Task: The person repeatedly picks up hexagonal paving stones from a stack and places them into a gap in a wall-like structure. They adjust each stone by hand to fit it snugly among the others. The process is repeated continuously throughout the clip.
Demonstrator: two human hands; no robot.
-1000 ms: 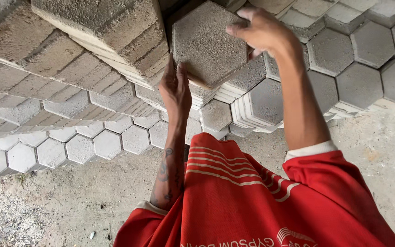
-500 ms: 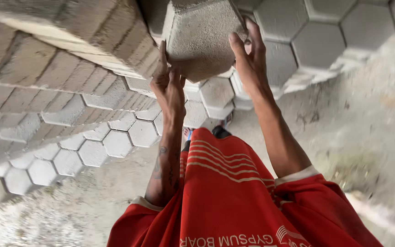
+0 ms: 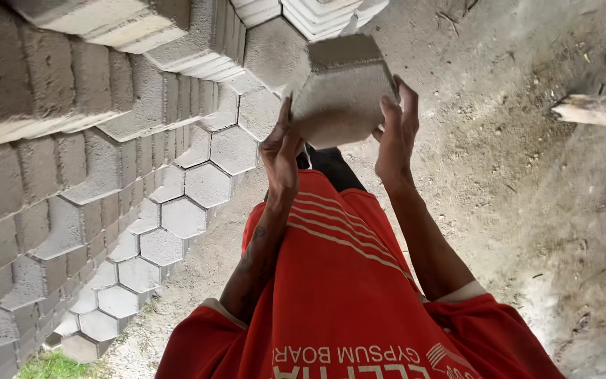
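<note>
- Soft, even daylight fills the scene — bright, with no harsh glare anywhere.
- The grey hexagonal concrete paving block shows a lit side face and a darker top face, so the light falls on it from one side.
- The left hand and right hand are shaded on their inner sides against the block.
- The stacked grey hexagonal pavers at the left edge loom large and stretched — wide-angle distortion — and look slightly soft.
- The sandy dirt ground is evenly lit, with only faint shadows.
- The red striped shirt is sharp and strongly saturated.
</note>
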